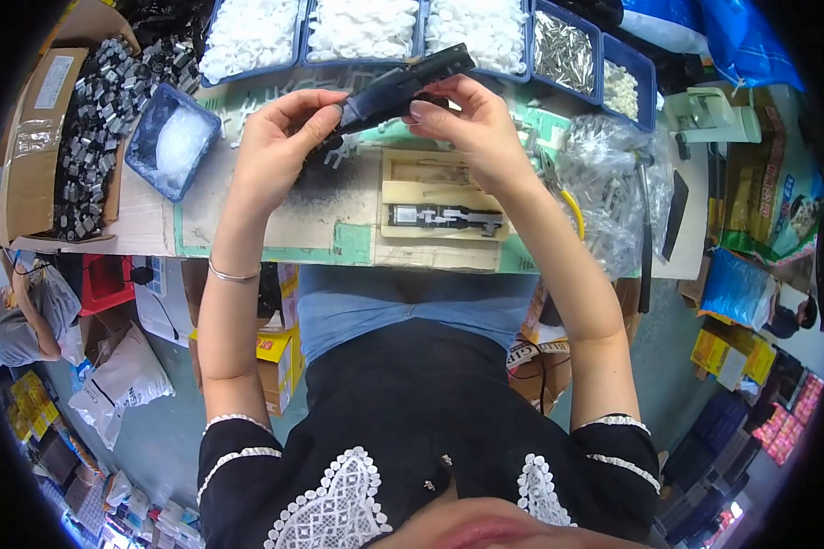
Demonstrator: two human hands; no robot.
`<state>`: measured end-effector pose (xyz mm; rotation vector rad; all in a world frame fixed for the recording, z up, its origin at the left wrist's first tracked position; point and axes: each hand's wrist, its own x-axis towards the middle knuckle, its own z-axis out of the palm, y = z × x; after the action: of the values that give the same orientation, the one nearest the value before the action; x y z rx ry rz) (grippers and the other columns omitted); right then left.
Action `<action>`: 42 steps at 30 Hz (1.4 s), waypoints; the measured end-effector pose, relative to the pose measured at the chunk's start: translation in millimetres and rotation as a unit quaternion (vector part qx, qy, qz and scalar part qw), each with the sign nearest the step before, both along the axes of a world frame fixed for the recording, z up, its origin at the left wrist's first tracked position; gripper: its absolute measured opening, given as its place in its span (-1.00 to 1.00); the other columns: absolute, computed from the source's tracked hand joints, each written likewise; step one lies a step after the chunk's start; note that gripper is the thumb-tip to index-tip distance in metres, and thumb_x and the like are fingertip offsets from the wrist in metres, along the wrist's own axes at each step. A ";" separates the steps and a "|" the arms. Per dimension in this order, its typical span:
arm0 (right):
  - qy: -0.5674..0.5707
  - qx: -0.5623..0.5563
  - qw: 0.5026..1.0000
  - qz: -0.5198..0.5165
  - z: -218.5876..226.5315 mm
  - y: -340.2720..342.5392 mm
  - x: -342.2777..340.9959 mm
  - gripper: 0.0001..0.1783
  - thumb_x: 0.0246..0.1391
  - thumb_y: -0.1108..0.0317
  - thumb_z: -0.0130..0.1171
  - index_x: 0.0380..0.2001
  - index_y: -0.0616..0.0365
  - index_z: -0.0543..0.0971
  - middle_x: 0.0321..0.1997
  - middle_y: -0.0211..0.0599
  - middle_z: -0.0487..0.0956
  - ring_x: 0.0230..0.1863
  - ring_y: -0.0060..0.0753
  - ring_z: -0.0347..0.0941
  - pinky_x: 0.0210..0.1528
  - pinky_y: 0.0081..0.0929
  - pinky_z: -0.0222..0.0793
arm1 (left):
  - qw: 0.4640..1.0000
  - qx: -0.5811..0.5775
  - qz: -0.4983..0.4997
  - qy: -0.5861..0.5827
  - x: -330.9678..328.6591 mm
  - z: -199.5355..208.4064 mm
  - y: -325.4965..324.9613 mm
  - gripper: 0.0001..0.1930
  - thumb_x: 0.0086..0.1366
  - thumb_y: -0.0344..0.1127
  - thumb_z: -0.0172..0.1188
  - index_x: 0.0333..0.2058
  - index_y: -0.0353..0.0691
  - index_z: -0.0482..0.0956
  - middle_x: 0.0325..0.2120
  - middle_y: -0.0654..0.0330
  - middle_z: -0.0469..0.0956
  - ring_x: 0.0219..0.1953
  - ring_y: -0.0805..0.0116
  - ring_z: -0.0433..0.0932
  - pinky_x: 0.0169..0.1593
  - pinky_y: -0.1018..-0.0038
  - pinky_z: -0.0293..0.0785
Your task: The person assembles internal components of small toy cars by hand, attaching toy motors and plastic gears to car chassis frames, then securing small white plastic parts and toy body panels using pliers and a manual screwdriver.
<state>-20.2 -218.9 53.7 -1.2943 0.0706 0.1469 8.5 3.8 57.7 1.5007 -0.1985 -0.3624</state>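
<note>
Both my hands hold a black pistol-shaped plastic piece (pixel 394 91) tilted above the table, its far end up to the right. My left hand (pixel 279 142) pinches the lower left end between thumb and fingers. Closed round the right part, my right hand (pixel 478 128) has its thumb against the near side. Just below them lies a pale block-like fixture (pixel 389 192) with a recess. A black pistol-shaped shell (pixel 403 218) with white and silver parts sits in it. Some small white parts are scattered on the table behind the hands.
Blue bins (pixel 362 59) of white plastic pieces line the back, beside a bin of metal pins (pixel 566 57). A box of black-and-silver parts (pixel 14 183) and a blue tub (pixel 160 192) stand left. Right are clear plastic bags (pixel 604 174), yellow-handled pliers (pixel 572 212) and a hammer (pixel 646 247).
</note>
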 end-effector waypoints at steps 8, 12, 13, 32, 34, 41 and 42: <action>0.091 -0.047 0.995 0.023 -5.3 -28.6 -8.6 -0.76 0.04 0.56 0.15 -0.17 0.29 0.47 -0.18 -0.32 0.54 -0.19 -0.56 0.50 -0.04 -0.63 0.44 | 0.984 0.125 -0.016 -0.129 -11.8 -3.4 -12.7 -0.84 0.21 -0.42 0.17 -0.22 -0.29 0.56 -0.38 0.33 0.57 -0.34 0.63 0.45 -0.25 0.68 0.35; 0.130 -0.045 0.990 0.033 0.1 -43.4 -15.4 -0.62 0.08 0.58 0.07 0.01 0.35 0.39 0.07 -0.20 0.40 -0.05 -0.48 0.47 0.06 -0.63 0.43 | 0.900 0.268 -0.004 -0.345 -11.4 -5.0 -12.2 -0.86 0.14 -0.45 0.21 -0.29 -0.25 0.54 -0.35 0.23 0.60 -0.32 0.41 0.52 -0.22 0.55 0.38; 0.132 -0.045 0.990 0.031 1.3 -45.4 -17.5 -0.62 0.08 0.58 0.07 0.01 0.35 0.39 0.07 -0.20 0.40 -0.05 -0.48 0.47 0.06 -0.63 0.43 | 0.900 0.266 -0.006 -0.344 -11.3 -5.1 -12.5 -0.86 0.14 -0.45 0.21 -0.29 -0.25 0.54 -0.35 0.23 0.60 -0.32 0.41 0.52 -0.22 0.55 0.38; -0.327 -0.535 0.779 0.031 11.1 -21.3 -29.8 -0.81 -0.01 0.42 0.14 -0.28 0.23 0.53 -0.29 -0.23 0.51 -0.15 -0.17 0.38 -0.07 -0.32 0.32 | 0.857 0.301 0.038 -0.418 -24.6 -8.3 -11.4 -0.81 0.12 -0.44 0.23 -0.26 -0.26 0.53 -0.27 0.14 0.59 -0.20 0.21 0.54 -0.07 0.40 0.35; -0.282 -0.501 0.816 0.053 15.4 -28.6 -32.8 -0.80 0.03 0.39 0.11 -0.27 0.24 0.52 -0.28 -0.21 0.52 -0.14 -0.15 0.38 -0.06 -0.32 0.31 | 0.839 0.325 0.040 -0.435 -29.3 -8.9 -9.8 -0.78 0.11 -0.43 0.24 -0.23 -0.27 0.53 -0.26 0.13 0.58 -0.18 0.20 0.53 -0.07 0.40 0.36; -0.030 -0.308 0.935 0.171 36.0 -34.3 -57.7 -0.73 0.09 0.31 0.08 -0.23 0.28 0.56 -0.42 -0.11 0.58 -0.40 -0.31 0.51 -0.33 -0.44 0.37 | 0.807 0.288 -0.023 -0.516 -66.3 17.0 -25.8 -0.61 -0.02 -0.45 0.29 -0.13 -0.23 0.55 -0.12 0.10 0.54 -0.10 0.17 0.50 -0.03 0.33 0.39; -0.058 -0.314 0.935 0.154 35.3 -31.5 -66.1 -0.74 0.09 0.31 0.08 -0.24 0.29 0.56 -0.42 -0.11 0.59 -0.41 -0.35 0.50 -0.34 -0.45 0.37 | 0.799 0.274 -0.057 -0.532 -70.1 12.2 -27.8 -0.63 -0.04 -0.45 0.29 -0.16 -0.24 0.56 -0.16 0.11 0.55 -0.15 0.18 0.52 -0.08 0.33 0.41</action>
<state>-86.3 -250.3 89.0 -1.9493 -0.2053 0.3353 -61.6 -24.0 69.9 2.1417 -1.1643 0.4300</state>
